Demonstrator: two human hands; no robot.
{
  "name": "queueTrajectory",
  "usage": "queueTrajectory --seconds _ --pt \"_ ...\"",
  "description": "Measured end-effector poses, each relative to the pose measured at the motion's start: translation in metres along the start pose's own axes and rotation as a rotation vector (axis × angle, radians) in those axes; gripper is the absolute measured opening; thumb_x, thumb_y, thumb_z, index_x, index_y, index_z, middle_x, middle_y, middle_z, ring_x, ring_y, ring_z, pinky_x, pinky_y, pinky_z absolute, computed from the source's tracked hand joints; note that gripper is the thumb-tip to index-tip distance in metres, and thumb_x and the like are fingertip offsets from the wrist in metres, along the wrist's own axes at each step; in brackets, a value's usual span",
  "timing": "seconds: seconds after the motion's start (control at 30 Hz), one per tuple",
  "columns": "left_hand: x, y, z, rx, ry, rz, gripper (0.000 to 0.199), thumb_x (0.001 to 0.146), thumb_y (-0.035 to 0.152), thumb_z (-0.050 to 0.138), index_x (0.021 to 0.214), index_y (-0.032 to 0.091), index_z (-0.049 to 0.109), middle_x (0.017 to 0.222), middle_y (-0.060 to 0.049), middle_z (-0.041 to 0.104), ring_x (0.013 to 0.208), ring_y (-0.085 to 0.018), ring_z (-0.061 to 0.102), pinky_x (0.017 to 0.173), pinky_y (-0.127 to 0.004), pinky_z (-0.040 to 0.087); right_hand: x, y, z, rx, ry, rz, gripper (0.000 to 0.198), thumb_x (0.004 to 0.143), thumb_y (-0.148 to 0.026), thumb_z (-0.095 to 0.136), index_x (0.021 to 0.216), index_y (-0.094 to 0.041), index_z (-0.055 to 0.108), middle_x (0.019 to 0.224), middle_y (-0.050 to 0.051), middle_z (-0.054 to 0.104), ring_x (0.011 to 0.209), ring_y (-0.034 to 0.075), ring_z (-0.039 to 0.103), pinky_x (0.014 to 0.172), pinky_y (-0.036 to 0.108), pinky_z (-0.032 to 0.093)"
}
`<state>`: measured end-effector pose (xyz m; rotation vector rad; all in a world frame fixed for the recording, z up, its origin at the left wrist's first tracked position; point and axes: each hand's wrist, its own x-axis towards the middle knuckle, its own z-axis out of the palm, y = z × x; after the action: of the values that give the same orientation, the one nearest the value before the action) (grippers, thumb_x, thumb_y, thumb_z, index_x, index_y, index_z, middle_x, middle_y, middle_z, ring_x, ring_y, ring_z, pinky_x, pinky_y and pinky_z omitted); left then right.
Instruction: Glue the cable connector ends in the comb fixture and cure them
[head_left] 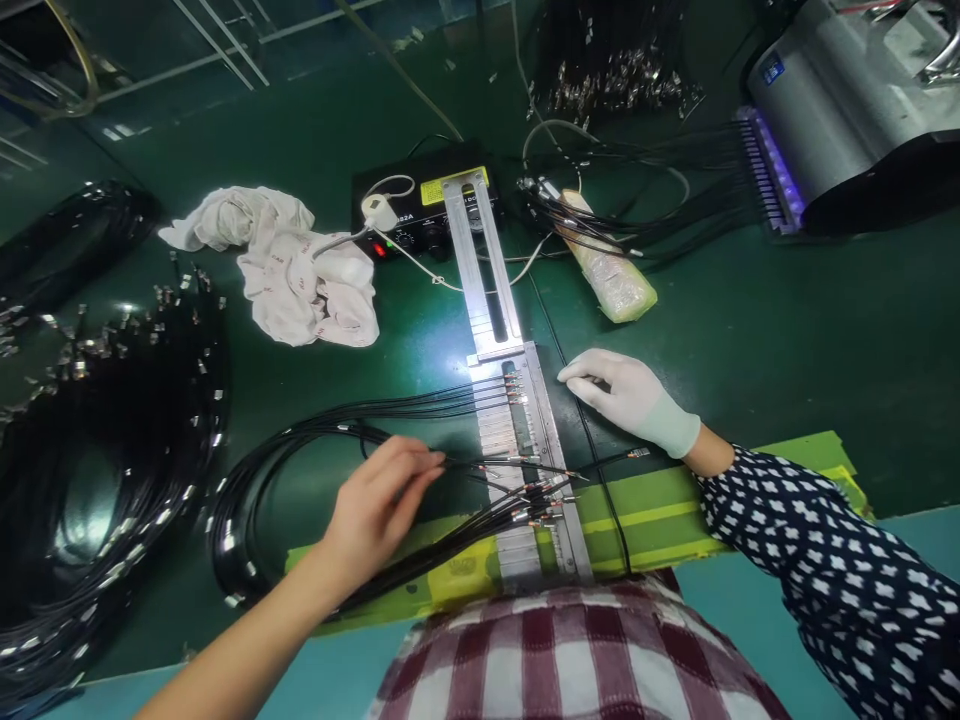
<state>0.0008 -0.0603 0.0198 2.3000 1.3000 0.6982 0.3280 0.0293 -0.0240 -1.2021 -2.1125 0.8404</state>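
My bare left hand [382, 495] pinches a thin black cable [510, 462] between thumb and fingertips. The cable's end lies across a slotted metal fixture [555, 480]. My right hand [630, 400], in a white glove, hovers right of the fixture with thumb and fingers drawn together. I see nothing between them. Several black cables [420, 408] lie in a row in the fixture's upper slots, their metal-tipped ends toward its right rail. Below, a looser bundle of black cables [450, 535] crosses the fixture, ends fanned out. Part of that bundle is hidden behind my left hand.
Behind the fixture stands a black control box [405, 215] with a red light. A crumpled white cloth [300, 275] lies left of it. Large cable coils [150, 480] fill the left side. A plastic-wrapped block [611, 270] and a metal machine [847, 120] with purple light are at right.
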Motion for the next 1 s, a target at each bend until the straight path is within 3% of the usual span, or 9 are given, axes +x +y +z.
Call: queueTrajectory --seconds 0.1,0.3,0.47,0.67,0.83,1.0 --pt "0.010 -0.013 0.006 0.088 0.064 0.039 0.019 0.093 0.008 0.055 0.108 0.018 0.061 0.091 -0.003 0.060 0.083 -0.011 0.060 0.075 -0.022 0.050 0.000 0.000 0.000 -0.005 -0.003 0.005 0.020 0.095 -0.025 0.053 0.098 -0.023 0.073 0.102 0.004 0.074 0.094 0.022 0.068 0.086 0.038 0.052" --pt "0.015 -0.041 0.026 0.186 -0.037 0.115 0.025 0.097 0.013 0.049 0.119 0.019 0.059 0.085 -0.001 0.054 0.076 -0.011 0.054 0.068 -0.022 0.047 -0.001 0.001 0.000 0.009 -0.007 0.006 0.019 0.097 -0.026 0.053 0.099 -0.023 0.072 0.102 0.003 0.073 0.095 0.022 0.067 0.087 0.037 0.051" --pt "0.026 -0.052 0.016 0.365 -0.183 0.265 0.046 0.097 0.008 0.036 0.136 0.022 0.054 0.079 -0.001 0.052 0.071 -0.014 0.047 0.063 -0.025 0.040 -0.001 -0.001 -0.001 0.000 -0.011 0.014 0.019 0.097 -0.026 0.053 0.099 -0.024 0.072 0.102 0.003 0.073 0.095 0.022 0.067 0.086 0.037 0.052" --pt "0.042 -0.054 0.004 0.454 -0.248 0.434 0.044 0.099 0.013 0.036 0.139 0.022 0.053 0.080 -0.002 0.053 0.070 -0.016 0.044 0.065 -0.028 0.038 -0.001 0.001 0.000 -0.004 -0.006 0.006 0.018 0.098 -0.025 0.053 0.100 -0.024 0.071 0.102 0.002 0.073 0.094 0.021 0.067 0.086 0.038 0.053" --pt "0.044 -0.051 0.003 0.526 -0.260 0.496 0.039 0.100 0.013 0.038 0.136 0.015 0.054 0.080 -0.003 0.053 0.071 -0.017 0.042 0.065 -0.030 0.038 -0.004 -0.002 0.009 -0.048 0.010 -0.177 0.021 0.098 -0.021 0.051 0.111 -0.024 0.067 0.119 0.006 0.067 0.110 0.024 0.062 0.096 0.043 0.050" --pt "0.051 -0.051 0.002 0.501 -0.242 0.505 0.040 0.100 0.012 0.036 0.134 0.018 0.057 0.080 -0.003 0.053 0.069 -0.017 0.042 0.063 -0.029 0.035 -0.004 -0.005 0.018 -0.142 -0.128 -0.320 0.026 0.096 -0.016 0.048 0.114 -0.024 0.066 0.131 0.009 0.059 0.120 0.029 0.055 0.097 0.051 0.048"
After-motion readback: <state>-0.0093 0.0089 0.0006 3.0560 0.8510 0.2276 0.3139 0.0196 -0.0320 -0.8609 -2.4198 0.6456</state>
